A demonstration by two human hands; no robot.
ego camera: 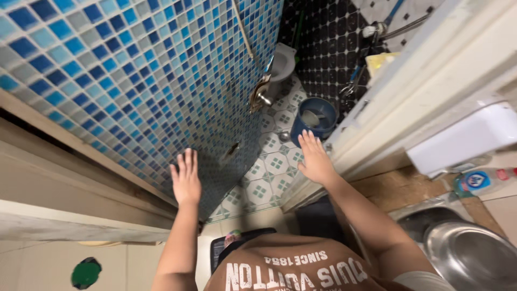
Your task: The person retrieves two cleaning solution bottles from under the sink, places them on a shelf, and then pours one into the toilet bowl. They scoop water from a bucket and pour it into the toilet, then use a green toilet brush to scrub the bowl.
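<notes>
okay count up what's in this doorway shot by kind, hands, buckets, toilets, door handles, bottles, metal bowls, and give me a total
Hands: 2, left hand flat on the tiled door, right hand by the door frame
Blue bucket: 1
Toilet: 1
Door handle: 1
Bottle: 1
Metal bowl: 1
Total: 7

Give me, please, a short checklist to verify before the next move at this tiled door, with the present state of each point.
1. Left hand flat on the blue tiled door: ok, palm on the tiles, fingers spread.
2. Right hand free: ok, open, holds nothing, at the white door frame.
3. Fingers away from the gap between door and frame: cannot tell for the right hand, it is very near the frame edge.
4. Door handle within reach: cannot tell, it sits beyond both hands.
5. Floor inside passable: not ok, a blue bucket stands just behind the opening.
6. Floor dry: cannot tell.
</notes>
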